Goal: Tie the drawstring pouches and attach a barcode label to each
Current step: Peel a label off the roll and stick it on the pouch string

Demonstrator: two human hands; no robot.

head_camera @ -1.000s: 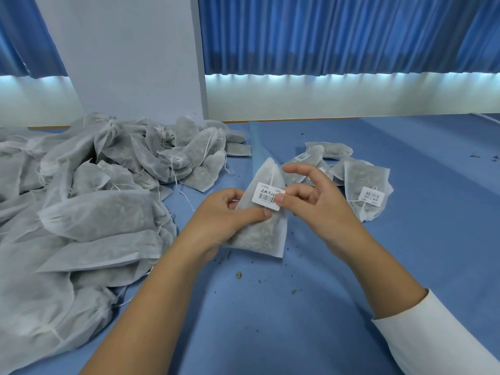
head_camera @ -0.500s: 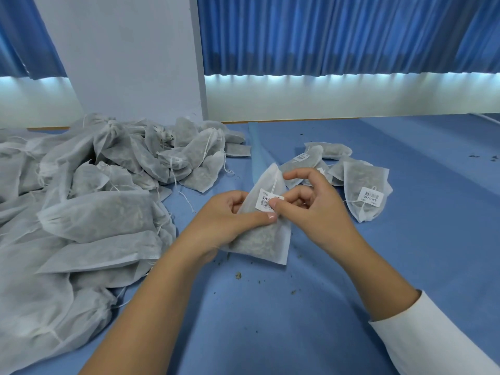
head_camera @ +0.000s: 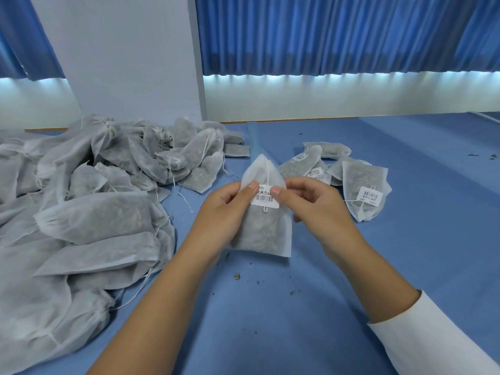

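Bright, even light; wide-angle edge distortion.

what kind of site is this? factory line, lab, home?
Probably a small hand-packing and labelling station, not an automated line. A big heap of unlabelled pouches lies on a blue table, a few labelled pouches sit apart, and the left hand and right hand hold a pouch bearing a barcode label.

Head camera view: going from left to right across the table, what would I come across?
Heap of pouches → left hand → held pouch with its barcode label → right hand → labelled pouches.
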